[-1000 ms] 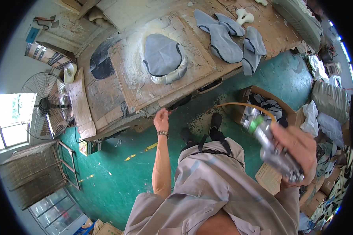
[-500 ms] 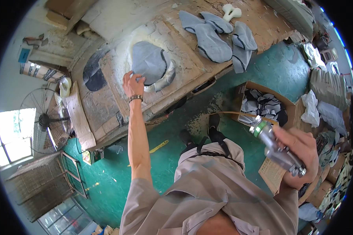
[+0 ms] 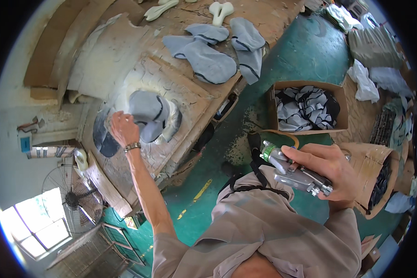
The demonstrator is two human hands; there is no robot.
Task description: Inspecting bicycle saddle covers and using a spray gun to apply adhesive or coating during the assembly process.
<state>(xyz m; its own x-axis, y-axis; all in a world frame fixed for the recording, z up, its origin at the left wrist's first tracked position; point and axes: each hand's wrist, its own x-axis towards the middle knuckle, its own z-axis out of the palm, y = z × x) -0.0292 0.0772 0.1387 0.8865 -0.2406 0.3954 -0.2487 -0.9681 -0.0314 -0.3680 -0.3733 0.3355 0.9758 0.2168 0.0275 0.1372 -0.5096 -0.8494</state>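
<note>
My right hand (image 3: pixel 326 167) is wrapped round a metal spray gun (image 3: pixel 294 171) with a green ring, held out before my body over the floor. A tan hose (image 3: pixel 282 133) runs behind it. My left hand (image 3: pixel 123 129) is over the workbench, its fingers loosely bent and apart, right beside a grey fabric cover (image 3: pixel 146 105) with a black band. That cover looks folded over itself on a board (image 3: pixel 190 88) crusted with pale residue. Another curled grey piece (image 3: pixel 173 120) lies at its right edge. A black piece (image 3: pixel 105 134) lies left of my hand.
Several grey covers (image 3: pixel 211 60) lie at the bench's right edge, near a cream saddle-shaped piece (image 3: pixel 219 11). An open cardboard box (image 3: pixel 273 109) of grey and black pieces stands on the green floor. A caged fan (image 3: pixel 72 199) is at left, another carton (image 3: pixel 370 171) at right.
My left hand has shifted left from the cover's edge, and the cover has gone from lying flat to folded. The spray gun has turned and come closer to my body. The view has swung right.
</note>
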